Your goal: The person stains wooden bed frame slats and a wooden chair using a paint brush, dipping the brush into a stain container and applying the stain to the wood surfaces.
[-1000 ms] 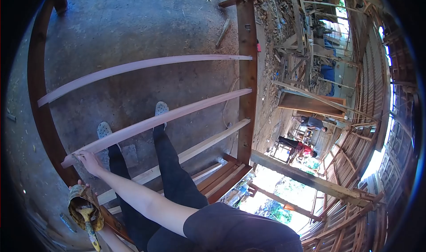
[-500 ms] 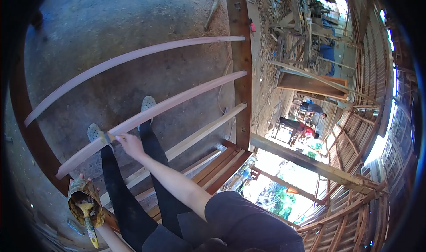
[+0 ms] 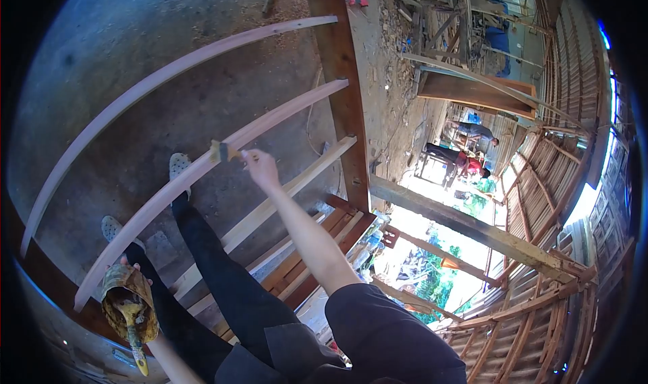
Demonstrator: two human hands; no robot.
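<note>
My right hand (image 3: pixel 262 169) is closed around a paintbrush (image 3: pixel 221 151). Its bristles rest against the pale wooden slat (image 3: pixel 156 205), around the middle of its length. At the lower left my left hand (image 3: pixel 133 261) grips a stained, cut-open container (image 3: pixel 120 291), its fingers mostly hidden behind it. A second brush (image 3: pixel 136 330) with a yellow-tipped handle leans inside that container. The slat runs between two dark wooden beams, ending at the right-hand beam (image 3: pixel 339 80).
Other slats, such as the curved one (image 3: pixel 135 107) and a lower one (image 3: pixel 290 189), span the frame. My shoes (image 3: pixel 179 165) stand on the concrete floor among them. Two people (image 3: pixel 466 160) are in the background, near a wooden panel (image 3: pixel 476 92) and scrap wood.
My right hand and brush have moved up along the slat toward its right end. My feet and the view have shifted; the left hand still holds the container.
</note>
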